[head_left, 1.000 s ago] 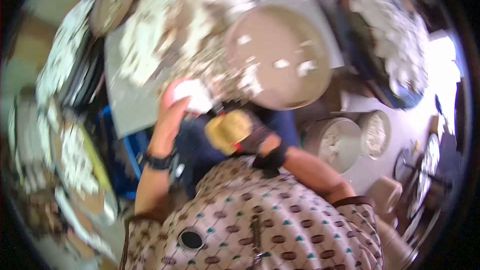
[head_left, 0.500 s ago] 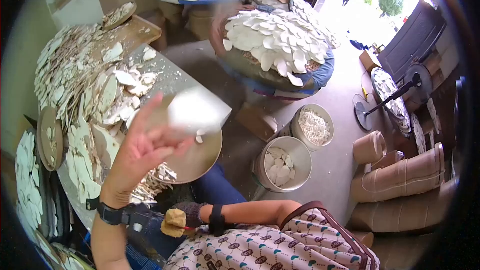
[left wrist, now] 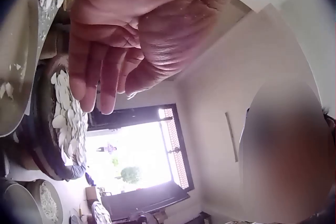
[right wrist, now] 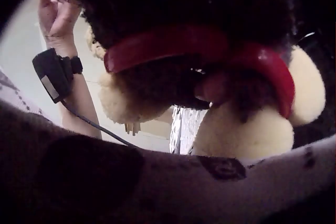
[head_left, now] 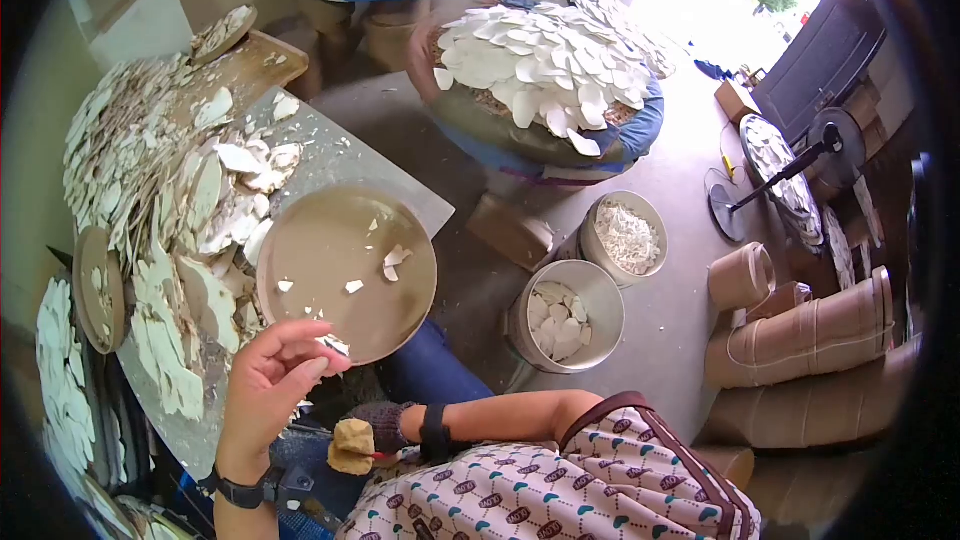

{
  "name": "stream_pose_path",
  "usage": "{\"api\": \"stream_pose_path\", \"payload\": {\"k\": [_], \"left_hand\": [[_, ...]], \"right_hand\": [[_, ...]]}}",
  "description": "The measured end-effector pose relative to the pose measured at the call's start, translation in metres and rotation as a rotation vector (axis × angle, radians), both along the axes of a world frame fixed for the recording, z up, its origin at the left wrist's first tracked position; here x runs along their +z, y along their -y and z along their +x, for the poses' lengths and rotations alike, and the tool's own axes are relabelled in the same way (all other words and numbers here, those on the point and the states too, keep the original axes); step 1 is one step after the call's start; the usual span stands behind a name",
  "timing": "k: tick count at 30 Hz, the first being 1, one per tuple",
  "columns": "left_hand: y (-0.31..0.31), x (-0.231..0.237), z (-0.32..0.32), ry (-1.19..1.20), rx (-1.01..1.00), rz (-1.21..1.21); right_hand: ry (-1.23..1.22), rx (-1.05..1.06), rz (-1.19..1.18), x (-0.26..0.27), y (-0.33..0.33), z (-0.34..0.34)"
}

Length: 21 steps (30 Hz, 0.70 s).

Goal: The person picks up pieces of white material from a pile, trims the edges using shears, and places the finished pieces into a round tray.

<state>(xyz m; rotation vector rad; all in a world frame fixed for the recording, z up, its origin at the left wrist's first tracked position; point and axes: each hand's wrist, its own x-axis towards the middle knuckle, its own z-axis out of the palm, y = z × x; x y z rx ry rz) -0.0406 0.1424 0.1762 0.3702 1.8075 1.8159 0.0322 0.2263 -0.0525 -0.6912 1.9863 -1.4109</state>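
Bare and empty, the left hand [head_left: 272, 380] is raised beside the near rim of a round tan basin [head_left: 432, 285], palm up with fingers loosely bent; in the left wrist view the hand [left wrist: 142, 35] has its fingers hanging apart. At the lap, the gloved right hand [head_left: 388, 427] holds a red-handled tool, with yellow foam [head_left: 351, 445] around it. In the right wrist view, red loops [right wrist: 163, 48] and foam pads [right wrist: 244, 134] lie against the dark glove [right wrist: 157, 85]; the tool's working end is hidden. A few white scraps [head_left: 396, 260] lie in the basin.
Pale slices [head_left: 165, 330] cover the left of the grey table [head_left: 400, 185]. Beyond it stands a round tray heaped with white slices [head_left: 540, 60]. Two buckets [head_left: 612, 340] with white pieces, a cardboard box [head_left: 510, 230] and a fan [head_left: 838, 145] are on the floor.
A white piece seen blurred by the left hand is no longer there. The left hand has lowered toward the lap. Earlier, the view swung up from the lap to the room; the right hand stays low.
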Motion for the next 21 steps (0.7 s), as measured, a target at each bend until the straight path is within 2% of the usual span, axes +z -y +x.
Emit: {"api": "stream_pose_path", "payload": {"k": [2,5,8,10,11,14,17,21], "left_hand": [[0.009,0.002,0.003,-0.016,0.025,0.038],[0.016,0.006,0.010,-0.046,0.040,0.082],[0.022,0.006,0.017,-0.028,0.042,0.094],[0.026,0.002,0.022,-0.015,0.070,0.118],[0.028,-0.002,0.025,-0.005,0.081,0.133],[0.039,-0.017,0.030,0.028,0.118,0.204],[0.054,-0.037,0.037,0.090,0.198,0.277],[0.074,-0.061,0.045,0.147,0.334,0.278]], "right_hand": [[-0.052,0.041,0.064,0.000,0.001,-0.002],[-0.014,-0.041,0.091,-0.012,0.007,0.002],[0.093,-0.019,0.010,0.011,0.000,-0.001],[0.023,-0.030,0.049,-0.008,0.006,0.001],[-0.086,-0.004,0.084,-0.014,0.008,0.002],[-0.165,0.044,0.139,-0.038,0.014,0.002],[-0.065,0.016,0.128,-0.022,0.010,0.001],[-0.073,0.033,0.151,-0.012,0.010,0.000]]}}
